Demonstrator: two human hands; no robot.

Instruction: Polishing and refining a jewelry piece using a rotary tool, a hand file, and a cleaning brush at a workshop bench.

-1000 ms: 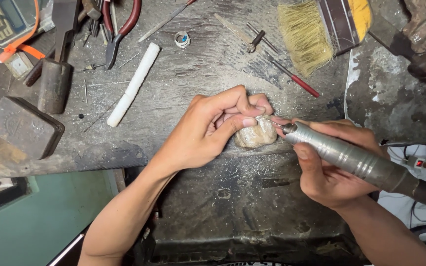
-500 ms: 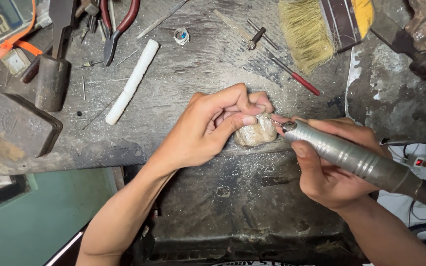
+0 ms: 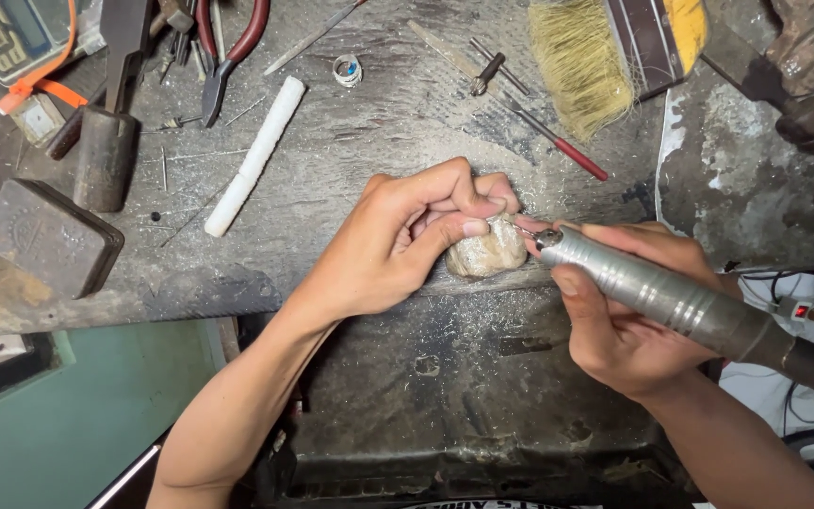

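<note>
Left hand (image 3: 398,250) pinches pale lump (image 3: 487,253) against tabletop (image 3: 350,160) edge, frame centre. Right hand (image 3: 628,311) wraps rotary handpiece (image 3: 680,303), tip at lump's 2 o'clock. Advice: brace knuckles, press lightly, keep fingertips (image 3: 473,227) clear of tip.

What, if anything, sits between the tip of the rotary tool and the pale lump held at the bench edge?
Nothing visible does. The rotary tool in the right hand has its tip right at the lump, beside the left hand, whose fingers pinch the lump from above and the left. The actual contact spot is too small to make out.
</note>
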